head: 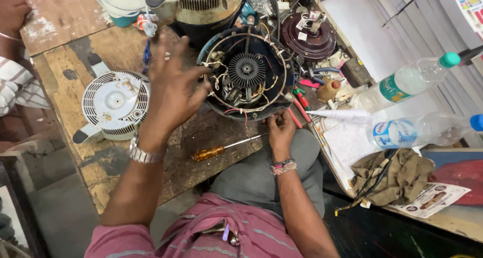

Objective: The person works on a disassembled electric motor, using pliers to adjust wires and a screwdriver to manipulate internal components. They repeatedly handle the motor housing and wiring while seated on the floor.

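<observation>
Both hands work at the opened motor housing (247,76) on the wooden worktop (65,67).

Left hand (173,89) hovers open, fingers spread, at the housing's left rim; right hand (279,130) grips its near edge. Just before the housing lies an orange-handled screwdriver (221,149), left of it a white vented cover (114,104), and right of it two plastic bottles (407,82).

Surface (60,67): you have worn, stained wood.
Left of you: white vented fan cover (114,105).
Near edge: orange-handled screwdriver (221,150).
Right side: two clear plastic bottles (405,82), crumpled brown cloth (390,175).
Behind: dark round rotor (308,36).
</observation>
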